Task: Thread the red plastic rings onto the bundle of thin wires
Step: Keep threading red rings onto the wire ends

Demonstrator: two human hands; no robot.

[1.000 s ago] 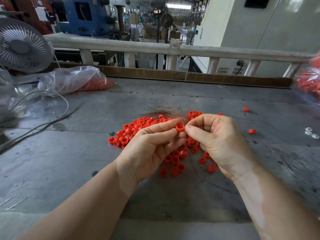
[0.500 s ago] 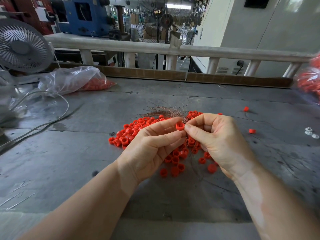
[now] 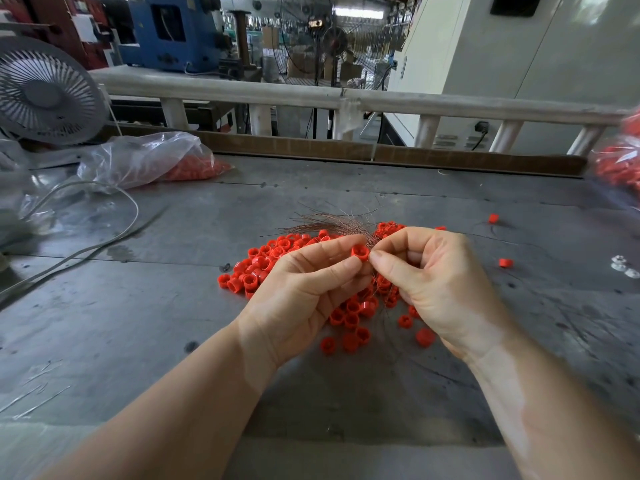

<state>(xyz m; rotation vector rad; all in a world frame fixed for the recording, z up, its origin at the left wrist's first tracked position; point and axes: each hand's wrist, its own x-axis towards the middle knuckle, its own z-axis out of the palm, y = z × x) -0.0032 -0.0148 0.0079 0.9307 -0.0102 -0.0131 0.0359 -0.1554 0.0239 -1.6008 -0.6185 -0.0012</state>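
While the left hand [image 3: 304, 292] pinches a small round red ring [image 3: 360, 252], the right hand [image 3: 440, 282] pinches the thin coppery wire bundle [image 3: 332, 221] above a glossy ring pile [image 3: 263, 268].

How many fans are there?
2: a grey desk fan far left on the table, and a big standing fan behind the railing. Others may be hidden.

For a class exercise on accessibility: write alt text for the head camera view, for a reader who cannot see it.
A person's left hand pinches one red plastic ring while the right hand holds a bundle of thin coppery wires against it. Below lies a pile of loose red plastic rings on a scuffed grey metal table.
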